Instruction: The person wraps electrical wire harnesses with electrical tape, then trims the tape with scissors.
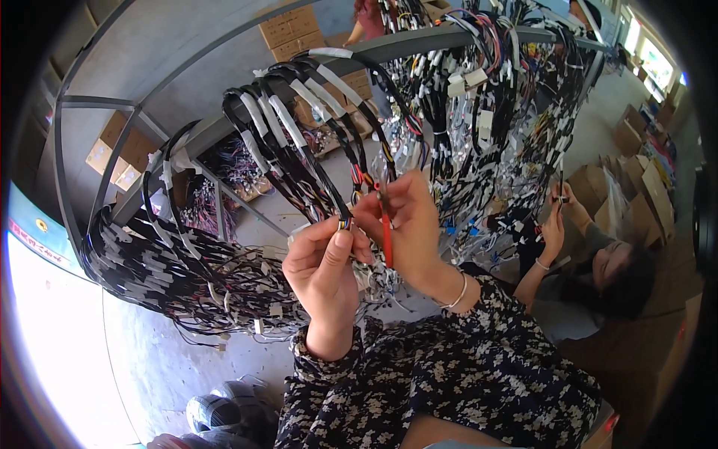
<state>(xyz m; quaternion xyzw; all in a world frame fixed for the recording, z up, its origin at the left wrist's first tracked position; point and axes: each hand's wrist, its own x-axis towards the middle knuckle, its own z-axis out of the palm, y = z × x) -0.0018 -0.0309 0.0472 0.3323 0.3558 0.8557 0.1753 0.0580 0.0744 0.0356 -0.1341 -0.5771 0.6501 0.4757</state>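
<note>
Where the head view centres, the left hand (323, 262) pinches the end of a black taped wire bundle (314, 161) that runs up and left to the grey rack bar (419, 43). Just right of that end, the right hand (404, 217) is closed on a red-handled tool (386, 232) — its long axis nearly upright, its tip beside the bundle's end.

wire ends (345, 222) hidden behind left hand (323, 268) fingers, red tool's (387, 238) tip too small to tell, co-worker (598, 262) partly cut off
</note>
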